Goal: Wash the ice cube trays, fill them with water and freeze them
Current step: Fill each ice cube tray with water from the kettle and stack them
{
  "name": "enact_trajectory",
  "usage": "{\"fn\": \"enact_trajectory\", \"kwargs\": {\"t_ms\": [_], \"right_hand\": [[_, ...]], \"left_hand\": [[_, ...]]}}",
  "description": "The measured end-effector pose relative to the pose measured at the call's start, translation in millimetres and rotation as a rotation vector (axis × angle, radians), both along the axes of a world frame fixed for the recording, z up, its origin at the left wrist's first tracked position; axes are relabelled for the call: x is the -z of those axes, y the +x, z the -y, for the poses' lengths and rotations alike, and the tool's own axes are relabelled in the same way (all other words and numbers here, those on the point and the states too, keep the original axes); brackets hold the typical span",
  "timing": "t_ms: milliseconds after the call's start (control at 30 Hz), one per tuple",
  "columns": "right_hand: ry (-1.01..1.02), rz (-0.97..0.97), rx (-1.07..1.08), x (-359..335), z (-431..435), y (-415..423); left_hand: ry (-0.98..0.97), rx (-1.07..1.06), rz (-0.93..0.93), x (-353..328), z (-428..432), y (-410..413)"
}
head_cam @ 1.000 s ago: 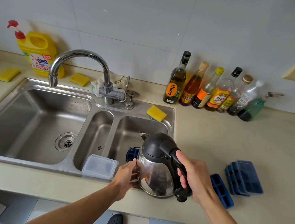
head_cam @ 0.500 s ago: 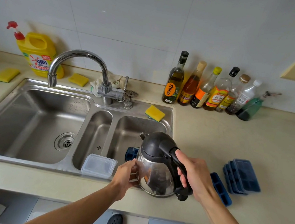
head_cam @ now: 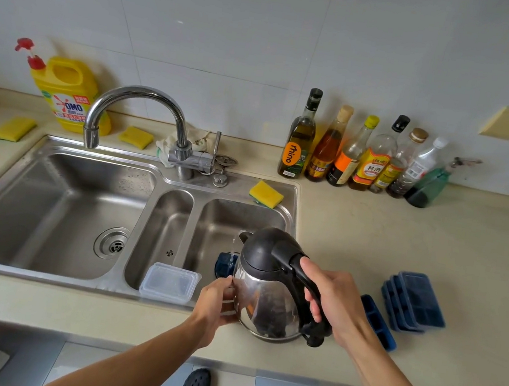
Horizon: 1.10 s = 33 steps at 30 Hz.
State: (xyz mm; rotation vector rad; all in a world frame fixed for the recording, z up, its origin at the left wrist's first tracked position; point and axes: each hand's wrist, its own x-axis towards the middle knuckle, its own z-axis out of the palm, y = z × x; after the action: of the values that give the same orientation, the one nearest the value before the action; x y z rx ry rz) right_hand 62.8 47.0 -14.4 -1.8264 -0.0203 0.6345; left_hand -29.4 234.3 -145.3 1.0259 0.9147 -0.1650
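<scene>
My right hand [head_cam: 334, 305] grips the black handle of a steel kettle [head_cam: 268, 296], held tilted over the right sink basin [head_cam: 242, 220]. A thin stream of water falls from its spout onto a dark blue ice cube tray [head_cam: 226, 263] below. My left hand [head_cam: 216, 303] is beside the kettle's body, thumb over fingers, and seems to pinch the near end of that tray; the kettle hides the grip. Another blue tray [head_cam: 378, 323] lies on the counter right of the kettle. A stack of blue trays [head_cam: 416, 302] sits further right.
A clear plastic box [head_cam: 170, 282] rests on the sink's front rim. The faucet [head_cam: 135, 101] arches over the large left basin [head_cam: 57, 214]. A yellow sponge [head_cam: 266, 194] lies on the sink's back rim. Several bottles [head_cam: 360, 155] line the wall, and a detergent jug [head_cam: 67, 94] stands at the back left.
Both hands and the kettle stay almost where they were. A thin stream of water now shows at the spout.
</scene>
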Motion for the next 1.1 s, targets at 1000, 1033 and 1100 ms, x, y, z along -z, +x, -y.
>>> {"fn": "enact_trajectory", "kwargs": {"t_ms": [1000,1033,1100], "right_hand": [[-0.042,0.031,0.041,-19,21,-6],[-0.043,0.031,0.043,-20,22,-6],[-0.040,0.026,0.050,-21,23,-7]], "left_hand": [[0.012,0.063,0.034,-10,19,5],[0.010,0.069,0.033,-11,20,5],[0.013,0.084,0.034,-12,21,5]]}}
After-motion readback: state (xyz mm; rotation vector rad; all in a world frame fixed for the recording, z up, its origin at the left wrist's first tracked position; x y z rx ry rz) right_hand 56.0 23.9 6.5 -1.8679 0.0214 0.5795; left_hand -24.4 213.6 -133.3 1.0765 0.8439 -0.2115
